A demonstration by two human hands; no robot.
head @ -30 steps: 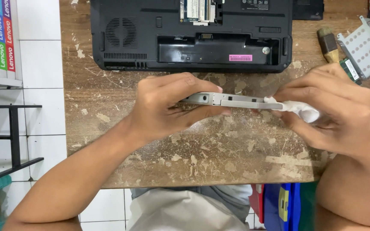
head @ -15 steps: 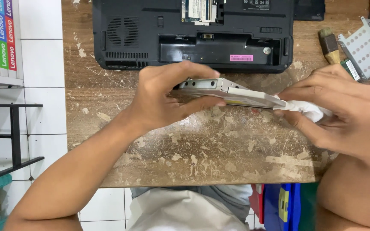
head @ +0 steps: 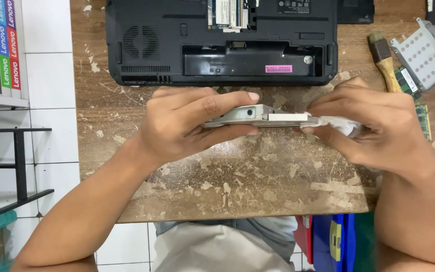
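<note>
Head view: worn wooden table point(head: 187, 186) with flaking pale paint, white tiled floor to the left, a black metal shelf frame point(head: 18, 166) at the left edge. At the far side of the table lies a black laptop turned upside down point(head: 222, 43), its long bay along the near edge open and empty, a memory slot uncovered at the top. Right of it lie a small wooden-handled brush point(head: 384, 60), a perforated silver metal drive bracket point(head: 423, 53) and a green memory stick point(head: 418, 100), close together.

The thin flat silver-grey metal drive point(head: 260, 117) is held edge-on above the table, just in front of the laptop, between both hands. Left hand point(head: 187, 126) is clamped on the drive's left half, fingers over the top, thumb under it. Right hand point(head: 373, 126) is closed around a crumpled white cloth point(head: 339, 126), pressing it against the drive's right end; whether the fingers also pinch the drive itself can't be told, cloth hides it.

Risks, judged: drive is off the table and carried mostly by one hand, so a hard push from the cloth side could slip it out and drop it on the wood. Squeezing or twisting the thin case could bend it. Cloth may snag on the end connector or bezel. Right elbow sits near the loose parts and could knock them off the edge
</note>
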